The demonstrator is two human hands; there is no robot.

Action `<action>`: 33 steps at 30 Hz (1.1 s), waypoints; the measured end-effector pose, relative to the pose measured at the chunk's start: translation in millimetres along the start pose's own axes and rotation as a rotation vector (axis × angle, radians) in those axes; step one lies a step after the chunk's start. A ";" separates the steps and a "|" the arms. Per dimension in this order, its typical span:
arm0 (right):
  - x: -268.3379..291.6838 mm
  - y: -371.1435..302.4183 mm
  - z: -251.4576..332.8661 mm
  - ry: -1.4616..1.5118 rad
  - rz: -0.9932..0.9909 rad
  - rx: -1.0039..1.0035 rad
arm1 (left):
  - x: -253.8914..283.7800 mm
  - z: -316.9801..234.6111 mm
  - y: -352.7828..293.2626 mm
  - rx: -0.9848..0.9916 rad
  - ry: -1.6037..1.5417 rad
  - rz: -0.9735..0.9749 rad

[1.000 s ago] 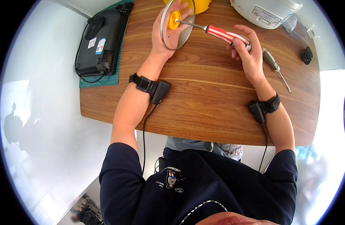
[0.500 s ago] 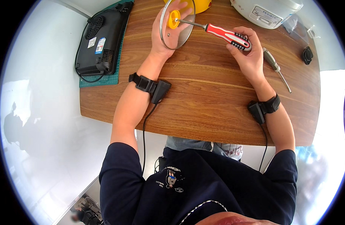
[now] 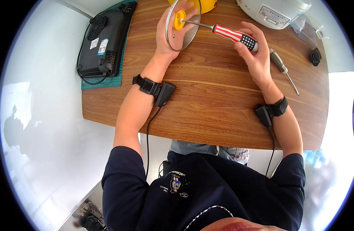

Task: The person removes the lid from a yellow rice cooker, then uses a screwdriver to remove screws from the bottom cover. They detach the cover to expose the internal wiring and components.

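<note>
My left hand (image 3: 164,40) props up a round glass lid (image 3: 189,37) with a metal rim, the palm and spread fingers showing through the glass. At the lid's centre is a yellow knob piece (image 3: 178,24) with a screw in its middle. The tip of a long screwdriver (image 3: 227,33) rests at that screw. Its handle is red and white striped, with white stars on black near the end. My right hand (image 3: 258,54) grips the handle's end loosely between thumb and fingers.
A second screwdriver (image 3: 278,61) lies right of my right hand. Behind are a yellow container (image 3: 208,5) and a pale rice cooker (image 3: 257,13). Clear plastic (image 3: 304,32) and a black item (image 3: 315,57) lie far right. At left an upturned black appliance (image 3: 86,61) sits on a green mat (image 3: 107,82).
The screwdriver handle has rotated about its length, so its stripes and stars now face up. My right fingers have shifted around it. The lid has moved very slightly right.
</note>
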State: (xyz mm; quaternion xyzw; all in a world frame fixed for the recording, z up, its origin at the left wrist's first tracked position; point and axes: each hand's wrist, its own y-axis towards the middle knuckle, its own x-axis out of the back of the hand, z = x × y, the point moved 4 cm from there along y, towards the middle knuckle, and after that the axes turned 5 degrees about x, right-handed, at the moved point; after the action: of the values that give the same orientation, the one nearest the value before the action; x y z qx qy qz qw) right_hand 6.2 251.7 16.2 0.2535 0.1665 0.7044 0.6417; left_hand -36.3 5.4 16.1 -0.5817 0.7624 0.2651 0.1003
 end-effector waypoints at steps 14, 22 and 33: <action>-2.7 -0.7 10.1 0.111 0.016 -0.099 | -4.0 -1.4 -0.8 -0.177 0.328 0.060; -0.4 -3.3 0.3 -0.005 0.104 -0.108 | 2.7 1.0 1.5 -0.026 -0.080 0.006; 1.7 -5.7 -3.0 -0.009 0.107 -0.303 | 5.0 4.0 0.9 -0.025 -0.095 0.003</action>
State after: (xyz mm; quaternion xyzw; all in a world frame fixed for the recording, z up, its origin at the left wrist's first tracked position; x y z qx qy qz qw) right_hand 9.1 254.3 10.8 0.1655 0.0414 0.7536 0.6349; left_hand -39.3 3.5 10.8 -0.5686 0.7542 0.3022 0.1287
